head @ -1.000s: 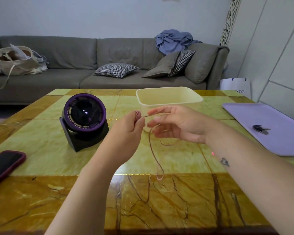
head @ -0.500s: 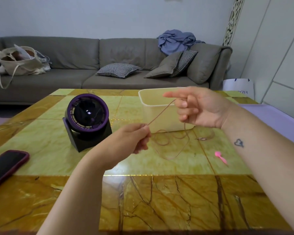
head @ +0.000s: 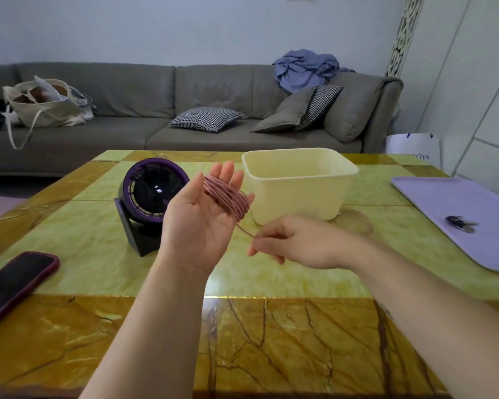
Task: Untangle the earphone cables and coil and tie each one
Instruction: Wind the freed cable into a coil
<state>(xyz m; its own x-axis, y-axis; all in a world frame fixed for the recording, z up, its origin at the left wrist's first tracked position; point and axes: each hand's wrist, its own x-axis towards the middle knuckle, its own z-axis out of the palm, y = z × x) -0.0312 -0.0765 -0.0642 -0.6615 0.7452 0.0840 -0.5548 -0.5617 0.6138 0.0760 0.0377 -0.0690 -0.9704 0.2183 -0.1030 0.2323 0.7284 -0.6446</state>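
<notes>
A green-and-amber marble table stands before a grey sofa. Beyond the hands sit a purple desk fan on the left and a cream plastic tub on the right. A phone lies far left, a lilac tray far right, and bare tabletop lies beneath the hands. The left hand is held palm-up with straight fingers, the pink earphone cable wound around them. Just below and right of that coil, the right hand pinches the trailing strand.
</notes>
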